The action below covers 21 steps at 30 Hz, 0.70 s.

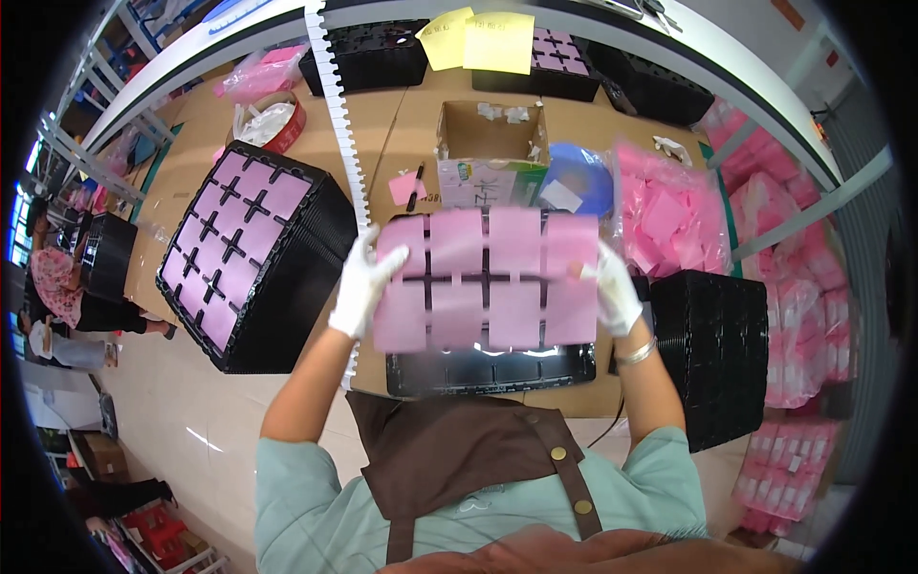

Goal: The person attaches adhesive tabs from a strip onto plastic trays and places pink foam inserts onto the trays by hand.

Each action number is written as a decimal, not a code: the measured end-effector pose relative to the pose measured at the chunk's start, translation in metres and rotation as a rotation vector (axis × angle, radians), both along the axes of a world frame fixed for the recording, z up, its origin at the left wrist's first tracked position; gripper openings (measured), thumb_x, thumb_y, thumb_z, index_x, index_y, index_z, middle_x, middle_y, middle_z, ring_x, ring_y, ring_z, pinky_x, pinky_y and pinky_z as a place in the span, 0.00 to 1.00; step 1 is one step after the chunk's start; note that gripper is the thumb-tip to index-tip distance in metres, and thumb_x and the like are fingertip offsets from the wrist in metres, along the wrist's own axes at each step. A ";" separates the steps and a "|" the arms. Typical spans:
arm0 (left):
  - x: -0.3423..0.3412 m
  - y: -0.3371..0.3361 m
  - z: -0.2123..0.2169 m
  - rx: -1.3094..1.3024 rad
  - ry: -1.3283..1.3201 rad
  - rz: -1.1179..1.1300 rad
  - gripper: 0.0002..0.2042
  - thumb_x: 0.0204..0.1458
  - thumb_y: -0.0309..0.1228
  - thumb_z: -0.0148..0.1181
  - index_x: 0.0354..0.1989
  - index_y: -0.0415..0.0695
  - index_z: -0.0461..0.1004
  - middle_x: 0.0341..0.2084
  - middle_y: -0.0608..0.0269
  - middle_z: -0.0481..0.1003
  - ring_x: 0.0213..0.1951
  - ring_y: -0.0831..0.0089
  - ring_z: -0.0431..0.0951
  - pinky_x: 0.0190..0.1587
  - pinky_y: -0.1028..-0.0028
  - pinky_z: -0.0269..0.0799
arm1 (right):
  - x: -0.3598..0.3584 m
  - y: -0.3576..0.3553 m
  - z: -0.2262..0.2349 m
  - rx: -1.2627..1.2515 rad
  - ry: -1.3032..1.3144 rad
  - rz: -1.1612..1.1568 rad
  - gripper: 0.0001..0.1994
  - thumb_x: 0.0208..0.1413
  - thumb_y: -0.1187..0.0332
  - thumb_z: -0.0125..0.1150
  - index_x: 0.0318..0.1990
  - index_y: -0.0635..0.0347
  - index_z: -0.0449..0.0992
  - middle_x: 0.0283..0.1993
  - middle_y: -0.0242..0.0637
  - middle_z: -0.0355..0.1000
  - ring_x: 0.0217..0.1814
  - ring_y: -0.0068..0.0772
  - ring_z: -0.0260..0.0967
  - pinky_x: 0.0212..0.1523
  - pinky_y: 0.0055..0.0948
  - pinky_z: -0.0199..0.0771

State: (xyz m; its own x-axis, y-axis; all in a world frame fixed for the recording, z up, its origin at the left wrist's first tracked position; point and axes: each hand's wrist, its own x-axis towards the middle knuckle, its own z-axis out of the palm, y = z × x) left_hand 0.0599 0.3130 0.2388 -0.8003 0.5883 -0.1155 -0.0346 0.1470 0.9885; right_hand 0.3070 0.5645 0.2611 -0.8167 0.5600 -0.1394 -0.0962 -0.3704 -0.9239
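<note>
My left hand (363, 284) and my right hand (617, 290), both in white gloves, grip the two short ends of a black plastic tray (486, 279). Pink square sheets (514, 318) sit in two rows across this tray, slightly blurred. It is raised above another black tray (492, 371), whose shiny near part shows at the table's front edge; the rest is hidden. To the left, a tall stack of black trays (320, 215) carries pink squares on top. Right of my right hand stands another black tray stack (712, 354).
Beyond the held tray are an open cardboard box (469, 177), a blue round dish (585, 172), a bag of pink sheets (669, 215) and a black pen (416, 188). A white toothed strip (337, 105) crosses the table. A shelf with yellow notes (499, 43) overhangs the back. People are far left.
</note>
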 end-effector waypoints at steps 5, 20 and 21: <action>0.032 -0.028 -0.039 -0.062 -0.298 0.034 0.30 0.51 0.33 0.65 0.60 0.35 0.61 0.46 0.58 0.73 0.45 0.74 0.74 0.46 0.77 0.70 | 0.043 -0.002 -0.084 -0.030 -0.322 -0.091 0.15 0.52 0.77 0.61 0.47 0.64 0.69 0.40 0.35 0.73 0.39 0.25 0.72 0.38 0.22 0.76; -0.016 0.030 0.059 0.345 -0.578 -0.048 0.21 0.56 0.33 0.58 0.56 0.37 0.67 0.46 0.58 0.74 0.45 0.71 0.75 0.48 0.73 0.70 | -0.029 0.056 0.019 -0.638 0.128 0.078 0.10 0.60 0.62 0.56 0.39 0.59 0.73 0.32 0.34 0.75 0.28 0.27 0.74 0.29 0.26 0.75; -0.014 0.025 0.052 0.305 -0.449 -0.011 0.24 0.55 0.33 0.59 0.58 0.36 0.64 0.48 0.57 0.73 0.47 0.71 0.74 0.50 0.74 0.69 | -0.024 0.046 0.026 -0.477 0.127 0.067 0.10 0.60 0.61 0.56 0.39 0.59 0.73 0.32 0.33 0.75 0.28 0.25 0.73 0.28 0.25 0.75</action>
State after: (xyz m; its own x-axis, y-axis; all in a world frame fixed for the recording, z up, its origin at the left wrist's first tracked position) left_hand 0.0460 0.3385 0.2913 -0.7049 0.6570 -0.2673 -0.4636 -0.1414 0.8747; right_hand 0.2826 0.6108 0.2867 -0.8757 0.4040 -0.2643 -0.1589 -0.7582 -0.6324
